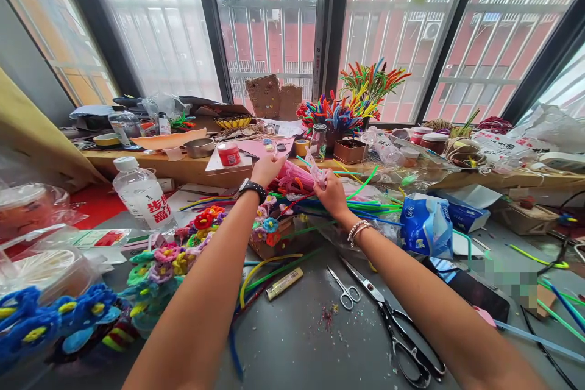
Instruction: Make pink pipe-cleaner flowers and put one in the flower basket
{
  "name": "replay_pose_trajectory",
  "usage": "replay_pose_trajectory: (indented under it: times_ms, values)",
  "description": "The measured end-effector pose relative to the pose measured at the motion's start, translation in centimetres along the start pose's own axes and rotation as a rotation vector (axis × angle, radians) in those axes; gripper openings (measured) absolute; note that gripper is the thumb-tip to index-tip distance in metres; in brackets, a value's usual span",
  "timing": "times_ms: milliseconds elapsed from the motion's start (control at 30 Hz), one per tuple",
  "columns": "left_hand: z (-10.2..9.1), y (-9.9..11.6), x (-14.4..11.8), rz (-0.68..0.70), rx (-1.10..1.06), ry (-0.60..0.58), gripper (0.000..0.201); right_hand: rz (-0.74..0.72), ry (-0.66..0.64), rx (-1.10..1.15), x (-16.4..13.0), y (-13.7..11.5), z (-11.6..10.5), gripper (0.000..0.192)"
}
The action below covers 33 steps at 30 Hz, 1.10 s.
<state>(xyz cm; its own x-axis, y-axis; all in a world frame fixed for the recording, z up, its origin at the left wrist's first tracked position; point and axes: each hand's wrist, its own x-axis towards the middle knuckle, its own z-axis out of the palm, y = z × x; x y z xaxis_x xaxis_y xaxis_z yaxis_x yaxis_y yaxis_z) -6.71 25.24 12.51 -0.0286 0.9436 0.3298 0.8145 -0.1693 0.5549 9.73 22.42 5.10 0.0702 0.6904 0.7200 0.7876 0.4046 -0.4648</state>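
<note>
Across the cluttered grey table (292, 341), both arms stretched forward to a bundle of pink pipe cleaners (296, 178) lying at the far edge, just below the wooden sill (183, 166); left hand (267, 168), with a black watch at the wrist, closed loosely over the bundle's left end, fingers curled down onto it; right hand (331, 194), beaded bracelet at the wrist, pinching the bundle's right end, where a few pale pink tips fan upward between the fingers; bundle thus spanning the gap from one hand to the other, resting on a heap of green and blue pipe cleaners (365, 202); under the left forearm, a row of small pipe-cleaner flowers (183, 256); near the right forearm, small scissors (345, 291) and large black-handled scissors (397, 329), lying apart from either hand; water bottle (142, 194) standing well to the left; blue tissue pack (425, 224) just right of the right wrist; fingertips of both hands mostly hidden by the bundle, so exact grip hard to make out; blurred patch at right concealing something on the table
</note>
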Motion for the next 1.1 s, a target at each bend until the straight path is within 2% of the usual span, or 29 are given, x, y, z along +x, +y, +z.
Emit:
replay_pose_trajectory:
  times_ms: [167,567,833,933,1100]
  values:
    - [-0.1,0.5,0.4,0.016,0.087,0.017,0.025,-0.023,-0.015,-0.008,-0.1,0.0,-0.1,0.006]
    - [-0.7,2.2,0.3,0.186,0.266,-0.047,0.017,-0.038,-0.054,-0.044,-0.1,-0.2,0.0,0.006]
    - [-1.7,1.7,1.1,0.165,0.326,-0.115,0.019,-0.055,-0.086,-0.072,0.0,0.0,0.0,0.005]
    - [-1.7,1.5,1.1,0.155,0.362,-0.107,0.021,-0.062,-0.092,-0.078,-0.2,-0.1,0.1,0.006]
    - [-1.4,2.3,1.1,0.149,0.446,-0.110,0.022,-0.060,-0.088,-0.080,-0.4,-0.2,0.2,0.007]
